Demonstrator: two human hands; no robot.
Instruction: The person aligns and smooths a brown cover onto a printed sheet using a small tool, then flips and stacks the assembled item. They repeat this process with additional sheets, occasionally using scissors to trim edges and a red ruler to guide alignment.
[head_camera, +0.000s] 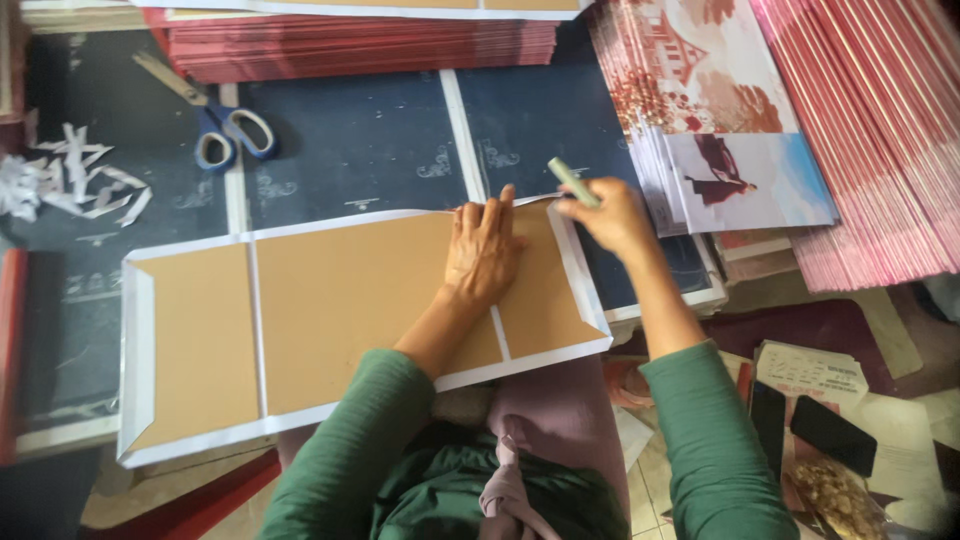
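- Green sleeves cover both forearms nearest the camera, above a lap in dark green and mauve cloth.
- Brown board panels edged in white paper make up the cover blank, which lies flat across the lap and reaches out over the worktop, its long side running left to right.
- The left hand rests palm down on the blank, fingers spread and flat across the narrow white gap between two panels near the right end; its grip is open and clasps nothing, only pressing.
- The right hand sits just beside the blank's far right corner, its grip closed around a pale green stick-shaped tool that juts up and to the left from the fingers; its tip lies near the white paper flap at the blank's upper edge.
- To the right on the floor lie a dark phone, a printed paper slip and a clear bag of brownish bits.
- Farther out, the worktop carries dark blue printed sheets with white borders.
- Blue-handled scissors lie at the far left, near a heap of white paper scraps.
- A stack of red sheets runs along the far edge, and fanned printed picture sheets and pink-red striped sheets fill the far right.
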